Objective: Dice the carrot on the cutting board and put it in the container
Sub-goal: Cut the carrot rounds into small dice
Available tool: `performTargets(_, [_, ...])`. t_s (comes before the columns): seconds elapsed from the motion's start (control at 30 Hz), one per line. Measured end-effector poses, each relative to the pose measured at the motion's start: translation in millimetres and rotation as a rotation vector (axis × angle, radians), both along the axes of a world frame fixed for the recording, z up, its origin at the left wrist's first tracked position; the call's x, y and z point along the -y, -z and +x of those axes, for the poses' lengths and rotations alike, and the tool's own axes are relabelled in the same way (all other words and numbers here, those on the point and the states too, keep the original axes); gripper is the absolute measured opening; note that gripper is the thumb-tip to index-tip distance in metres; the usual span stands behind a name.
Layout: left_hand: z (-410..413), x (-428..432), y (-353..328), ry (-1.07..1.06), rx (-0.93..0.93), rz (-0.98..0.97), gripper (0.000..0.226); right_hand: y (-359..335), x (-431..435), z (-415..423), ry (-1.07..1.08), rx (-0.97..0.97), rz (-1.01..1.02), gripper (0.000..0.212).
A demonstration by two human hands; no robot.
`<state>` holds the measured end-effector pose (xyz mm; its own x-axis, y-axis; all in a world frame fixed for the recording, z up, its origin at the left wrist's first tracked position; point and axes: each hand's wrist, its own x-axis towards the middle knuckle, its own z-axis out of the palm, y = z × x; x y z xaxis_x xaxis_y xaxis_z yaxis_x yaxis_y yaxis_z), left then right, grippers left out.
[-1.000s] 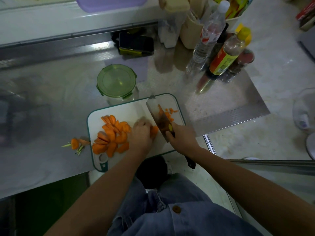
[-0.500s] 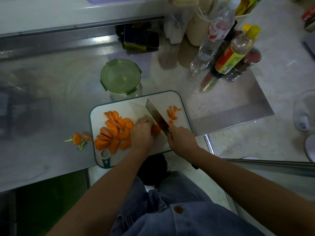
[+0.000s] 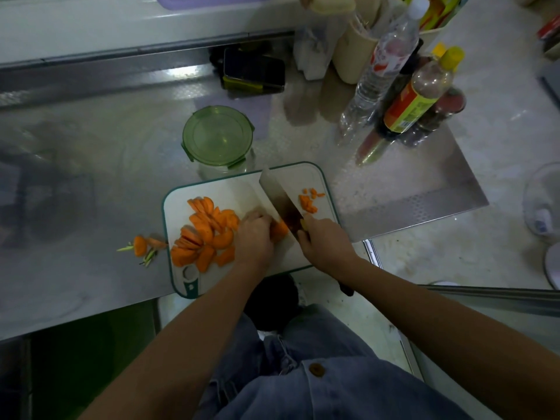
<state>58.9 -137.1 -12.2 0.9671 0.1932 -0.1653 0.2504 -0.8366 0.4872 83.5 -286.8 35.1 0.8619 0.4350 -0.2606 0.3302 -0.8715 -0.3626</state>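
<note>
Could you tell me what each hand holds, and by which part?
The right hand grips the cleaver by its handle; left hand holds a carrot piece from above.

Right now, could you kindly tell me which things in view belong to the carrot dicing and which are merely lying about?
For the job: cutting board, cleaver, carrot piece at the blade, carrot slices, diced bits, lidded green container.

Lying about: carrot-top scraps, phone, clear bottle, yellow-capped bottle.
</note>
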Motion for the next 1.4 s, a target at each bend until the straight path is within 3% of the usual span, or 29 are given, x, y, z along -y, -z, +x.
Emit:
performTargets(0.37, [1.3, 0.8, 1.1, -0.013, 0.008, -0.005, 0.017, 15.8, -10.3, -9.5, 0.034, -0.046, -0.093, 0.030])
performTargets(0.6, [-5.4, 2.1, 0.2, -0.036, 0.028, 0.066, 0.014, 14.5, -18.7, -1.7, 0.051, -0.023, 0.004, 0.023])
performTargets(0.77, [-8.9, -4.3, -4.1, 0.026, 0.071, 0.072, 0.036, -0.6, -13.2, 0.6, 0.016, -0.004, 0.018, 0.023])
performTargets(1.1, [-10.0, -7.7, 0.7, 0.033, 0.110, 0.113, 0.020, 2.3, -13.3, -6.6, 0.004, -0.102, -0.052, 0.023])
performTargets(1.4, [-10.1, -7.3, 0.5, 0.014, 0.080, 0.092, 0.014, 15.3, -25.1, -7.7, 0.060, -0.028, 0.005, 0.024])
